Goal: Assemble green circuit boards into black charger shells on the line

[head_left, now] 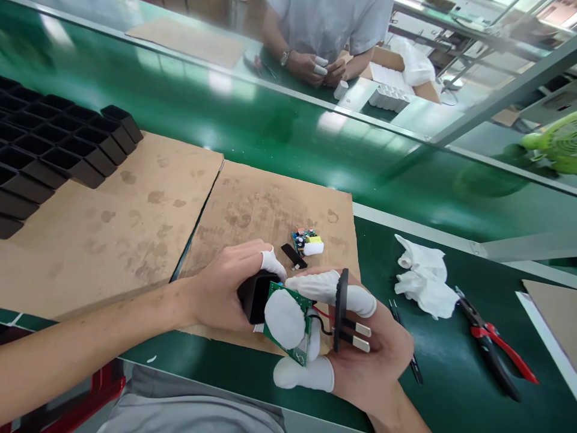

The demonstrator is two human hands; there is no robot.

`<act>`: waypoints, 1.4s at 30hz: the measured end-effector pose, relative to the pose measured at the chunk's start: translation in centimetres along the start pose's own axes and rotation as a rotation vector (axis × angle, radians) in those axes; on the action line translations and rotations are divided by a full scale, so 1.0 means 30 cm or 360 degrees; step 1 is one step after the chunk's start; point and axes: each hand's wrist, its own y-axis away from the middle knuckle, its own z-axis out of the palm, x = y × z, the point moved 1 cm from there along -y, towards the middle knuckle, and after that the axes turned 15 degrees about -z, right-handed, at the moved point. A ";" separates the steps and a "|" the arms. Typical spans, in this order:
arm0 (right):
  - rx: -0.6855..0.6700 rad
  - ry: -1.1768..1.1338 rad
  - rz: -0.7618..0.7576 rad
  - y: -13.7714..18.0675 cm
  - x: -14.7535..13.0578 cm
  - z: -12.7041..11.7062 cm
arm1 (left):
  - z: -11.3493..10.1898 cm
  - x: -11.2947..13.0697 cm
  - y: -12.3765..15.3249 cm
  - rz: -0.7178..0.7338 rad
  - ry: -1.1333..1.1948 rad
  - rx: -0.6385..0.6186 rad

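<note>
My left hand (225, 282) is wrapped round a black plastic housing (253, 297), whose open end faces right. With white-covered fingers, my right hand (369, 343) grips a green circuit board (274, 288) that has a white pad (285, 319) on its face. The board's left edge is at the housing's mouth; I cannot tell how far in it reaches. Red and black wires join the board to a black plug plate (341, 310) with two flat metal prongs. Beyond my hands, another small circuit board (308, 242) lies beside a flat black piece (294, 255) on the cardboard.
Cardboard sheets (171, 198) cover part of the green bench. Rows of black housings (58, 144) stand at left. At right lie white cloths (426, 276), tweezers (412, 355) and red-and-black pliers (491, 343). Across the bench, a co-worker's hands (320, 69) are near a box (392, 66). A green fan (556, 144) stands far right.
</note>
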 end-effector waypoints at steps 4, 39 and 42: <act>-0.0087 0.0002 -0.0026 -0.002 -0.001 0.003 | 0.001 -0.001 0.000 -0.0001 0.0010 -0.0025; -0.0214 0.0033 -0.0067 -0.010 0.030 0.008 | 0.002 0.010 -0.011 -0.0066 0.0056 -0.0112; -0.0217 0.0008 -0.0081 -0.014 0.030 0.009 | 0.002 0.009 -0.011 -0.0066 0.0064 -0.0120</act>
